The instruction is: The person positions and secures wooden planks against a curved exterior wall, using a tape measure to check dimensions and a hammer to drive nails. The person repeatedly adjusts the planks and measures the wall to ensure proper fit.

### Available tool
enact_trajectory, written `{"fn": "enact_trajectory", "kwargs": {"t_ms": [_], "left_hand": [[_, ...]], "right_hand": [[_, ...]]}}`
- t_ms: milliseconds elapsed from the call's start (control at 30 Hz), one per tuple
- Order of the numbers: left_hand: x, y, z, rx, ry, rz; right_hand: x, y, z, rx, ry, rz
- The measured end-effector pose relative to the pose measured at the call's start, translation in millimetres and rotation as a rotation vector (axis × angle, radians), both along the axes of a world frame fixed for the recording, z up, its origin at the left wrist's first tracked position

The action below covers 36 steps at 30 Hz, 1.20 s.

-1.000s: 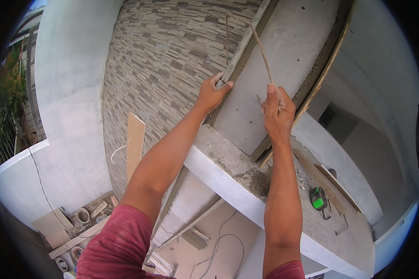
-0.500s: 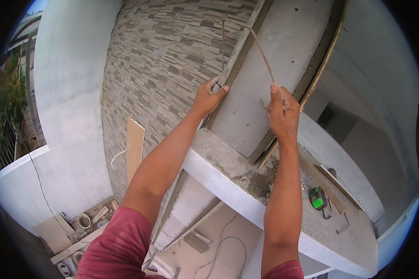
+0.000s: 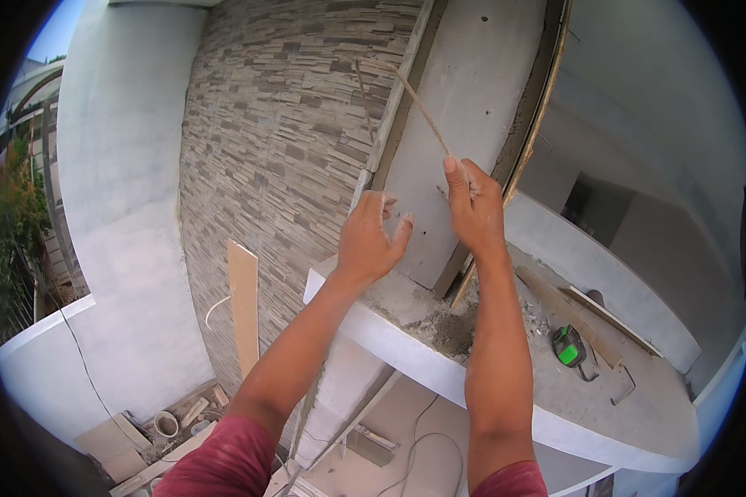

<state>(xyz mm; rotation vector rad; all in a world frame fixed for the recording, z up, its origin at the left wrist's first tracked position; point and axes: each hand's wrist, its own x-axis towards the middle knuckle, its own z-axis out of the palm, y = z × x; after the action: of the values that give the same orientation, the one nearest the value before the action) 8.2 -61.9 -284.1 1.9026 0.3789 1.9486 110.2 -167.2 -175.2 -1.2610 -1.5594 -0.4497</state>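
Metal rod (image 3: 423,113) juts ahead of the right hand (image 3: 478,207) gripping it, firm hold best; left hand (image 3: 368,240) half-open, seemingly empty.

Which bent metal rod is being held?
The longer rod, in the right hand; the shorter rod lies on the ledge near the green-and-black tape measure.

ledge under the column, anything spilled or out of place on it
Yes: crumbly grey debris lies loose on the ledge, at the foot of the grey column. It looks like dropped mortar, odd against the smoother surface nearby. The green-and-black tape measure further right shows no obvious damage.
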Motion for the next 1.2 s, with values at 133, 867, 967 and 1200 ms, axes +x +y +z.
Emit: {"fn": "enact_trajectory", "kwargs": {"t_ms": [133, 867, 967, 1200], "left_hand": [[2.2, 6.4, 19.9, 0.054, -0.131, 0.059], [-17.7, 136.5, 167.5, -0.682, 0.059, -1.076], [-19.2, 134.0, 169.6, -0.612, 0.114, -1.087], [-17.2, 143.8, 164.9, -0.593, 0.089, -1.072]], "right_hand": [[0.2, 2.3, -1.2, 0.014, 0.009, -0.007], [2.3, 5.3, -1.8, -0.044, 0.034, 0.013], [2.6, 4.9, -1.5, -0.040, 0.038, 0.015], [2.2, 5.0, -2.0, -0.036, 0.060, 0.019]]}}
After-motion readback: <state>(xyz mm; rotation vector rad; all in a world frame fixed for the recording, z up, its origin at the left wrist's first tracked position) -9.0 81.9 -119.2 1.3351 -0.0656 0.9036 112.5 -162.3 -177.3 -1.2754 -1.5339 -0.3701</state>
